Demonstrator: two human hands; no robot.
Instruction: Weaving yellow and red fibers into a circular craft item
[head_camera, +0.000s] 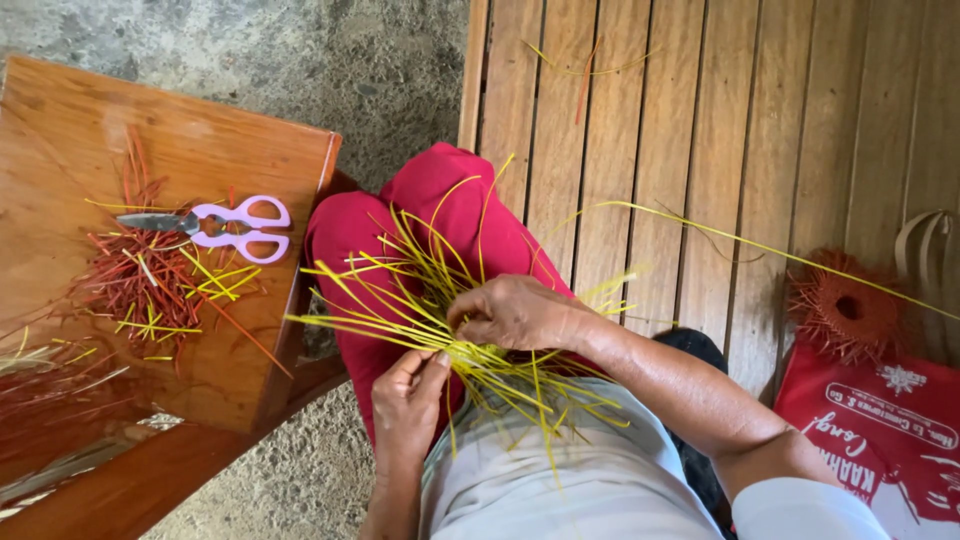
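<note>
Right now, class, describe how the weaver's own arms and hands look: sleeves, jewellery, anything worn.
Both forearms are bare. The right arm shows a short white sleeve at the upper arm. The left hand and right hand wear no gloves; no rings or wristbands are visible.

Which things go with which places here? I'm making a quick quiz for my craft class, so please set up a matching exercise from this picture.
Column one:
1. scissors
2. yellow strips
3. red woven piece
4. red bag

Column two:
A. on the wooden slats, just above the red bag
B. held over the lap by the left hand and right hand
C. on the wooden table, beside red and yellow trimmings
D. at the lower right corner, under the red woven piece

Pairs: 1-C, 2-B, 3-A, 4-D
</note>
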